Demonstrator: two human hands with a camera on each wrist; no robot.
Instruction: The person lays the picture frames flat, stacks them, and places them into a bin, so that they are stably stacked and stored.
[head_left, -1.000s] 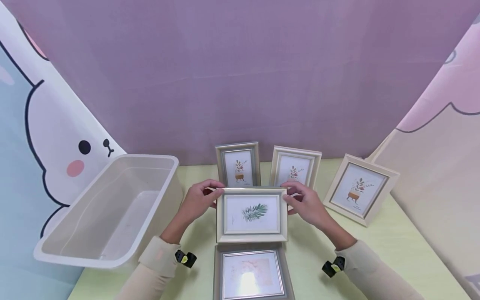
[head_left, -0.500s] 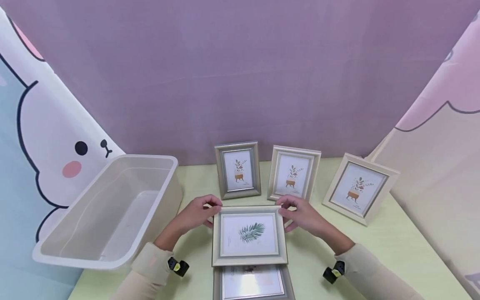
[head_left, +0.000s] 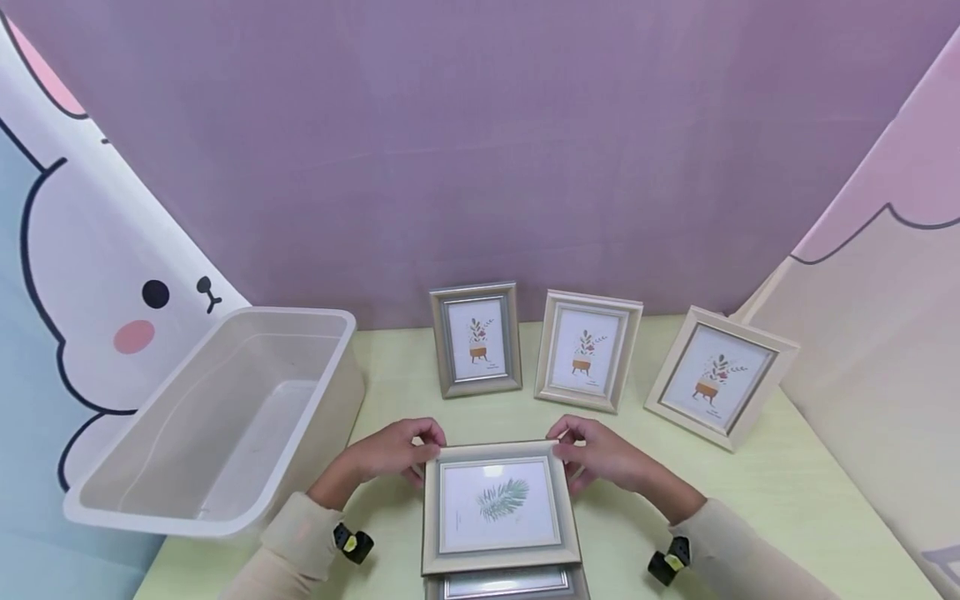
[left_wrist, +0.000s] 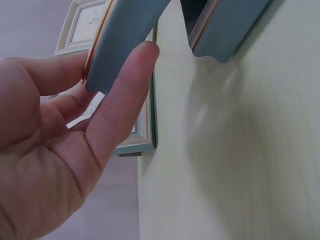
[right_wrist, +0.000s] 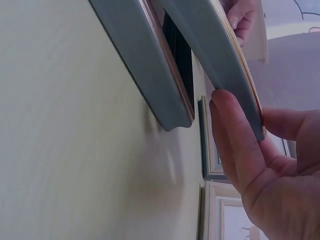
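Note:
Both hands hold a cream picture frame (head_left: 501, 508) with a green leaf print, at its two far corners. My left hand (head_left: 401, 450) pinches the far left corner, thumb on the front and fingers beneath. At the far right corner my right hand (head_left: 592, 454) pinches in the same way. Seen from the left wrist, the held frame's edge (left_wrist: 122, 45) is raised and tilted above the table. Under it lies a grey-brown picture frame (head_left: 510, 583), mostly hidden; the right wrist view shows a gap between this lower frame (right_wrist: 145, 60) and the held one.
Three picture frames with potted-plant prints stand at the back: a grey-brown one (head_left: 477, 340), a cream one (head_left: 589, 350) and another cream one (head_left: 722, 379) at the right. A beige plastic tub (head_left: 217, 527) stands at the left on the pale green table (head_left: 802, 500).
Both hands have brought the leaf-print frame toward the body, over the grey-brown frame, which is now largely covered. The two left standing frames are uncovered. The tub has not moved.

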